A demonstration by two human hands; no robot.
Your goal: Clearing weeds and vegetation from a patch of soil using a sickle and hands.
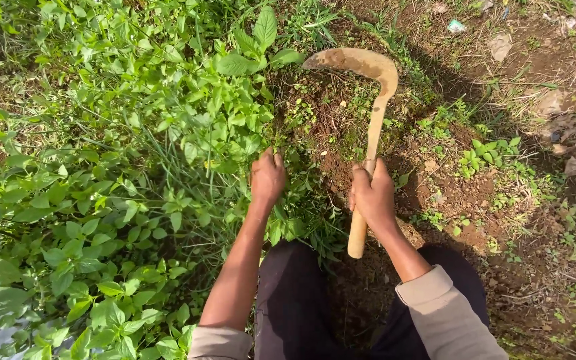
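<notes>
My right hand (372, 195) grips the wooden handle of a sickle (367, 80), whose curved, soil-coated blade arcs to the left above bare earth. My left hand (267, 177) is closed around a clump of green weeds (235, 143) at the edge of the dense growth, knuckles up. The blade tip points toward the leafy plants just above my left hand. Both forearms reach forward from beige rolled sleeves, over my dark trousers (295, 300).
Thick leafy weeds (88, 167) cover the left half of the view. Brown scraped soil (461, 193) with small sprouts lies on the right. Dry leaves and bits of litter (501, 45) lie at the top right.
</notes>
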